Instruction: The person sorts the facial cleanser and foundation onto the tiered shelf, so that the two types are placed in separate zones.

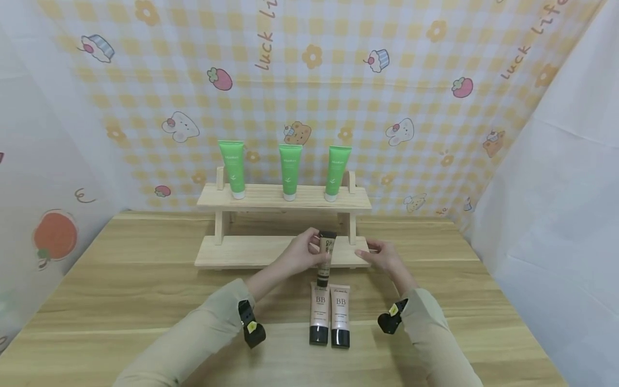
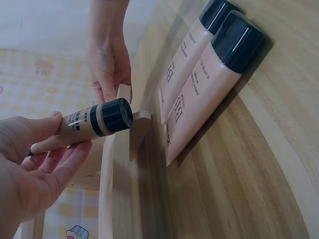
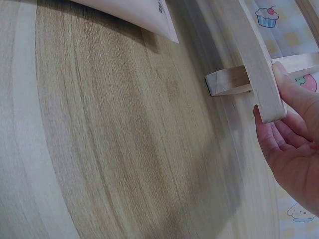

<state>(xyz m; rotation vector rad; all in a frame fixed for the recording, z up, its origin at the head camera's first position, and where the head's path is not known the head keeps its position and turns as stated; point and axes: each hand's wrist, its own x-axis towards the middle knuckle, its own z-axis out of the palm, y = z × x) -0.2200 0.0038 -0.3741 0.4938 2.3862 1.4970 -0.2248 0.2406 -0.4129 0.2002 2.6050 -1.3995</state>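
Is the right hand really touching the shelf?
Touching. The right wrist view shows it plainly: the right hand pinches the shelf at its end.

Pale beige sleeves (image 1: 195, 334), black wristbands (image 1: 247, 316)

Soft light filling head view evenly; wrist views looking dimmer, cooler. Black caps (image 2: 239, 42) catching pale glints. Broad shadow (image 3: 217, 184) darkening tabletop (image 3: 114, 129) (edges fading softly), wide lens bending plank seam (image 3: 48, 124). Small print on held tube (image 2: 77, 124) blurring.
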